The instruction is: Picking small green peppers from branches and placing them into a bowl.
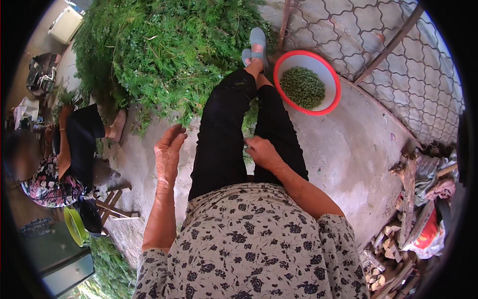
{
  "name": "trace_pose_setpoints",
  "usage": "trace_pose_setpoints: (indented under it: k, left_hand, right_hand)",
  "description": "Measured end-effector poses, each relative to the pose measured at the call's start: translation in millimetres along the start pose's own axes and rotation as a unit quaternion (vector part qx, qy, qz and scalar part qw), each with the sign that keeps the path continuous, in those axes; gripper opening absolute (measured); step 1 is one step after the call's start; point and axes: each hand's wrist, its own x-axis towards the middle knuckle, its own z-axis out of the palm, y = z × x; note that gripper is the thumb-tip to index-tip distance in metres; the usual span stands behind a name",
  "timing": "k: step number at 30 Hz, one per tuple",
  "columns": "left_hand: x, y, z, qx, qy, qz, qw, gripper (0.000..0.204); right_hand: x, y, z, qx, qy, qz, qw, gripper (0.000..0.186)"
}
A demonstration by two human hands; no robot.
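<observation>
My left hand [170,147] hovers over the concrete, to the left of my left thigh. Its fingers are loosely bent with the tips slightly apart, and no object shows in it. Over the gap between my thighs, my right hand [264,153] has its fingers curled in; what they hold, if anything, is too small or hidden to tell. A big heap of green conifer branches [164,55] with small pale berries lies beyond my left hand and beside my feet. To the right of my shins stands a white basin with a red rim [337,92], partly filled with small green berries [302,87].
At the left, another person [74,144] sits by more cut greenery. A lime-green basin [73,226] is near a wooden stool [113,207]. A wire mesh panel [398,74] borders the far right. Firewood [391,241] and bags are piled at the lower right.
</observation>
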Motion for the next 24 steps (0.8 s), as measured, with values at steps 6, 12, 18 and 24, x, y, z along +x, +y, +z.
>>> trace_pose_setpoints:
  k: [6,12,18,24]
  left_hand:
    - [-5,58,23,0.069,0.020,0.115,0.991,0.031]
    - [-15,113,46,-0.013,-0.010,0.208,0.978,0.029]
    - [-23,118,42,0.057,-0.013,0.257,0.965,0.022]
    - [-21,96,16,0.141,0.004,0.218,0.966,0.019]
  right_hand:
    - [-7,12,6,0.012,-0.120,0.022,0.992,0.024]
    - [-7,14,3,0.042,-0.117,0.037,0.992,0.026]
    - [-10,9,4,0.038,-0.106,0.014,0.993,0.027]
    - [-5,14,1,0.071,-0.081,-0.008,0.994,0.027]
